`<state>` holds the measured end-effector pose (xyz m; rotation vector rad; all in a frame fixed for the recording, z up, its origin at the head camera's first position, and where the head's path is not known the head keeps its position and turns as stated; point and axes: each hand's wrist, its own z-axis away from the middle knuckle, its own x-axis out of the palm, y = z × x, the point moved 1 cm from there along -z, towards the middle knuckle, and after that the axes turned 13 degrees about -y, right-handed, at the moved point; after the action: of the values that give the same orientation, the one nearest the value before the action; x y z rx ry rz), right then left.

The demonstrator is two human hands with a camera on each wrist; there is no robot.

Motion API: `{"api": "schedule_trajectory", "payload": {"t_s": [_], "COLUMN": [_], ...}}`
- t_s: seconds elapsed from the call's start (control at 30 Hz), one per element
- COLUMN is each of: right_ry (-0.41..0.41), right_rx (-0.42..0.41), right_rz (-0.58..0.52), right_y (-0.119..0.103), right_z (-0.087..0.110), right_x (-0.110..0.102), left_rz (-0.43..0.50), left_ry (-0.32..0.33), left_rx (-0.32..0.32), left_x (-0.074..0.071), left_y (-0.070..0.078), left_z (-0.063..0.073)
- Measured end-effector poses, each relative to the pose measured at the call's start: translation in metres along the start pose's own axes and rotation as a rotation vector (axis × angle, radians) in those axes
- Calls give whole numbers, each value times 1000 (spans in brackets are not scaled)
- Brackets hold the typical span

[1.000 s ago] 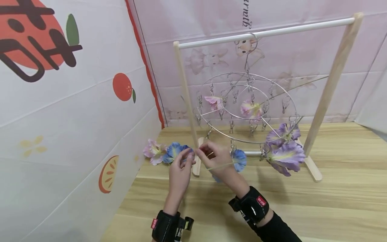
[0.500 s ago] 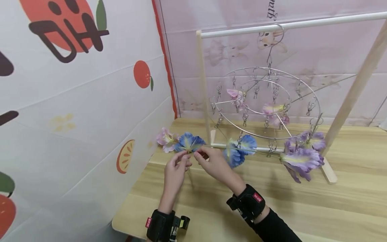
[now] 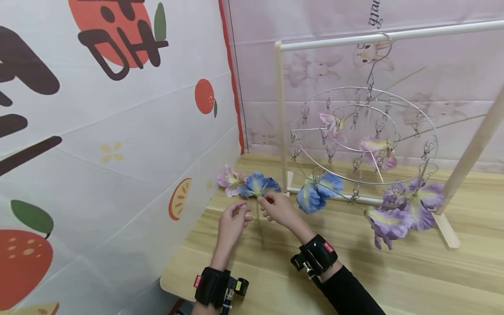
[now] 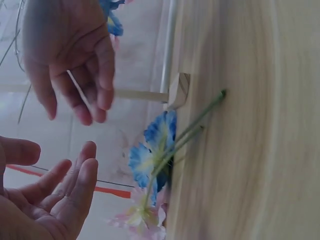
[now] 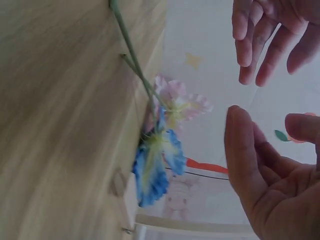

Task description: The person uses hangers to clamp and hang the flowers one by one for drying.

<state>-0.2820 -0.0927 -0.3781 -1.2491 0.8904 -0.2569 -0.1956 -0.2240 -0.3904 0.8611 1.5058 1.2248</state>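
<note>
My left hand [image 3: 231,222] and right hand [image 3: 284,211] hover over the table with relaxed fingers, apart from each other. In both wrist views there is a gap between thumb and fingers on each hand, with nothing held. Just beyond them a blue artificial flower [image 3: 257,184] and a pink one [image 3: 231,180] lie side by side. Their green stems [image 4: 195,120] cross on the wood in the left wrist view. To the right, a blue flower [image 3: 315,192] and purple flowers [image 3: 391,221] hang from a round metal clip hanger [image 3: 334,173].
A wooden stand [image 3: 280,113] with a white rail [image 3: 445,31] carries the hanger, which also has pink flowers [image 3: 378,151] and several clips. Long stems stick out past the ring. A printed cloth wall [image 3: 149,144] borders the table [image 3: 220,258] on the left.
The head view has turned left, so the stand appears farther right. My hands were close together by the lying blue flower; now they are farther apart and away from it.
</note>
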Motion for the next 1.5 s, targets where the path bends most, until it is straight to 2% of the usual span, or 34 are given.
{"api": "schedule_trajectory", "payload": {"t_s": [0.2,0.33,0.47,0.57,0.67,0.77,1.07,1.5], "right_ry": [-27,-52,-81,-99,-117,-131,-139,-109], "right_rx": [125,163,177,187,182,186,197,151], "right_rz": [-38,-168,-244,-217,-200,-188,-109,11], "right_y": [19,34,44,44,41,39,39,37], "right_z": [-15,-25,-32,-33,-33,-35,-40,-42], "right_x": [-3,-4,-3,-1,2,4,11,16], "left_rz": [-14,-21,-124,-221,-263,-237,-58,-105], "left_ry": [-91,-160,-199,-197,-197,-204,-200,-170], "left_rx": [-61,-104,-122,-118,-126,-146,-206,-177], "left_x": [6,14,21,23,23,22,19,15], "left_y": [-5,-6,-9,-11,-13,-15,-19,-21], "left_z": [-14,-27,-39,-44,-46,-47,-42,-36]}}
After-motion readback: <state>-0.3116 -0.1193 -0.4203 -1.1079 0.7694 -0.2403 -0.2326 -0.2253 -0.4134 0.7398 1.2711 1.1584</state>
